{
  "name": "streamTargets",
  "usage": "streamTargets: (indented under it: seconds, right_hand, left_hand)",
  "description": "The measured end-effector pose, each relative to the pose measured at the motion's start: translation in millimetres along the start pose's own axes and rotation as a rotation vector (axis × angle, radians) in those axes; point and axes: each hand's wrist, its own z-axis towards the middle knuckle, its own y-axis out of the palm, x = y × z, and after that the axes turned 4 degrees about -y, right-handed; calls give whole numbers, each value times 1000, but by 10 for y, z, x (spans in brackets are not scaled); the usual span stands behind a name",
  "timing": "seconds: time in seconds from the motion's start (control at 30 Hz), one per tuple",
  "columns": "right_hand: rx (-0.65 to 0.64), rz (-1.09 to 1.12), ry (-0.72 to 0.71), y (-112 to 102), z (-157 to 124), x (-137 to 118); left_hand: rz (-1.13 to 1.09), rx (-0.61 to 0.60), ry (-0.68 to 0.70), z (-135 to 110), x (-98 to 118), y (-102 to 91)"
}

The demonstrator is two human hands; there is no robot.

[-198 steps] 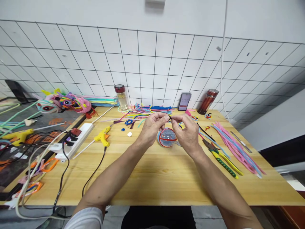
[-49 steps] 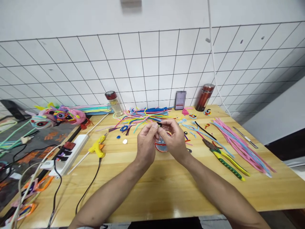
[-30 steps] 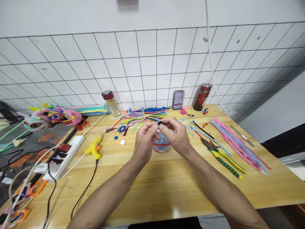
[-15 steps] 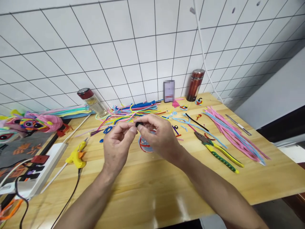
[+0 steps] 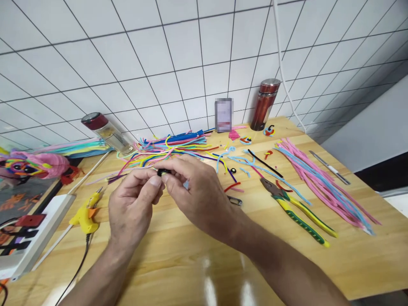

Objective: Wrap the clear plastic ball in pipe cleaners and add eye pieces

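My left hand (image 5: 132, 208) and my right hand (image 5: 194, 193) meet above the wooden table (image 5: 197, 263). Both pinch a small black coiled piece of pipe cleaner (image 5: 162, 172) between thumb and fingertips. A heap of coloured pipe cleaners (image 5: 172, 148) lies just behind the hands. My right hand hides the clear ball seen earlier.
A yellow glue gun (image 5: 86, 214) and a white power strip (image 5: 35, 229) lie at the left. Yellow-handled pliers (image 5: 295, 210) and pink and blue pipe cleaners (image 5: 321, 182) lie at the right. Two bottles (image 5: 106, 131) (image 5: 264, 104) and a phone (image 5: 223, 114) stand by the tiled wall.
The view has turned down and to the right, so my hands sit lower left in it. Both hands keep pinching the black piece, and the clear ball is now hidden.
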Motion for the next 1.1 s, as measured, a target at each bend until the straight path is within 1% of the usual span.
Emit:
streamTargets:
  seconds: [0.1,0.27,0.33,0.47,0.6,0.73,0.87,1.1]
  right_hand:
    - [13,12,23,17,2,8]
    - [-10,31,17,9,19,5]
    - [-17,24,7,-2,24,8]
    - [-7,26,-4,-17,33,40]
    - [-2,1,6,-10,37,74]
    - [-26,-31,6,4,30,74]
    - [-46,-60,7,-2,27,50]
    - [-139,-186,21,-19,25,15]
  left_hand:
    - [-74,-69,-46,12,41,43]
    - [-152,-105,-114,44,101,81]
    - [-144,-112,-122,53,110,77]
    - [-92,-111,-94,76,96,37]
    - [1,-103,-122,101,47,-39]
    - [34,-74,-140,112,18,-80]
    - [45,-79,-143,105,28,-87]
    - [38,-108,-175,131,43,-77]
